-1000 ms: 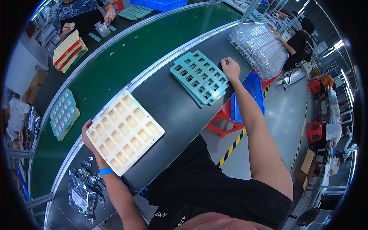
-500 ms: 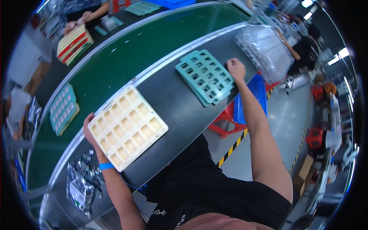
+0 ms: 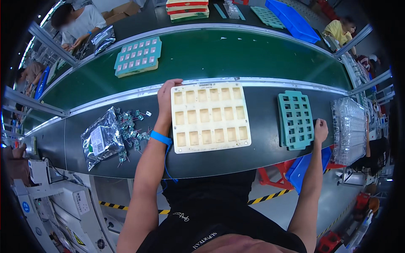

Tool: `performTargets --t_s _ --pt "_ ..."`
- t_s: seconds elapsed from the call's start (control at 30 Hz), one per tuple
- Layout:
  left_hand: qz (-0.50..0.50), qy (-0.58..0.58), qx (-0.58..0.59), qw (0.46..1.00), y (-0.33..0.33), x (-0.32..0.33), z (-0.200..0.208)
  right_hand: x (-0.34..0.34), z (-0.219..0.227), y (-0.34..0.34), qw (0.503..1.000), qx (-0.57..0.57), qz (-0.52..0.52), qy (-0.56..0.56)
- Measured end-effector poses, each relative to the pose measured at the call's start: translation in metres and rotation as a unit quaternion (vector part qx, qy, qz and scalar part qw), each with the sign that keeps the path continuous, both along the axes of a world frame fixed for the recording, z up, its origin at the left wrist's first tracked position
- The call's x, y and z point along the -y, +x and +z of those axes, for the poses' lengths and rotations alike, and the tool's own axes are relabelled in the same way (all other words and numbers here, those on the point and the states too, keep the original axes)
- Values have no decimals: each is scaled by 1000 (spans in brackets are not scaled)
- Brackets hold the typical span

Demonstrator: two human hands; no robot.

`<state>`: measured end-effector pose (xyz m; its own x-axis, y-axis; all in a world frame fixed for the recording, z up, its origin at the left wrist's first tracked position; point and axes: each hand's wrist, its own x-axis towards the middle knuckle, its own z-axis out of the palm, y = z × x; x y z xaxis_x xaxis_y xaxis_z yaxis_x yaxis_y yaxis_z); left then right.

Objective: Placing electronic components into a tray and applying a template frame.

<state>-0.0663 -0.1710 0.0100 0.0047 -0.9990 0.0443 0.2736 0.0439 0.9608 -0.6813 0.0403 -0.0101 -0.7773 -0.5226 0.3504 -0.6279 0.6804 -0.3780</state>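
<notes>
My left hand [image 3: 166, 99] grips the upper left edge of a cream tray [image 3: 210, 123] with rows of square pockets; its fingers run partly behind the rim. The tray lies on the dark bench before me, its visible pockets showing bare bottoms. To its right rests a small stack of green frames [image 3: 295, 120] with rows of square openings. Close beside the stack's right edge, my right hand [image 3: 321, 130] is closed with its fingers curled; whatever may be inside them is hidden. A blue band circles my left wrist.
Small wired circuit boards [image 3: 133, 128] spill beside a silver bag [image 3: 102, 141] at left. Clear plastic trays [image 3: 349, 130] stand at right. Beyond the metal rail, a green belt [image 3: 253, 55] carries a filled green-and-cream tray [image 3: 138, 55]. Other people sit across it.
My view has swung round, so the bench now runs nearly level across it. Both hands keep about the same places beside the cream tray and green frames.
</notes>
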Motion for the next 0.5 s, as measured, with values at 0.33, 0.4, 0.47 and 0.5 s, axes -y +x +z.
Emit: performTargets --t_s 0.33,0.4,0.47,0.5 --pt "-8 3 -18 1000 -4 3 0 -4 4 -1 1000 -12 4 -14" --pt "-9 5 -12 1000 -7 2 3 -7 4 -1 1000 -12 -1 -12" --pt "-6 5 -13 1000 -3 2 1 -2 4 1 1000 -12 1 -10" --pt "-6 5 -14 1000 -1 2 0 0 4 3 1000 -10 4 -11"
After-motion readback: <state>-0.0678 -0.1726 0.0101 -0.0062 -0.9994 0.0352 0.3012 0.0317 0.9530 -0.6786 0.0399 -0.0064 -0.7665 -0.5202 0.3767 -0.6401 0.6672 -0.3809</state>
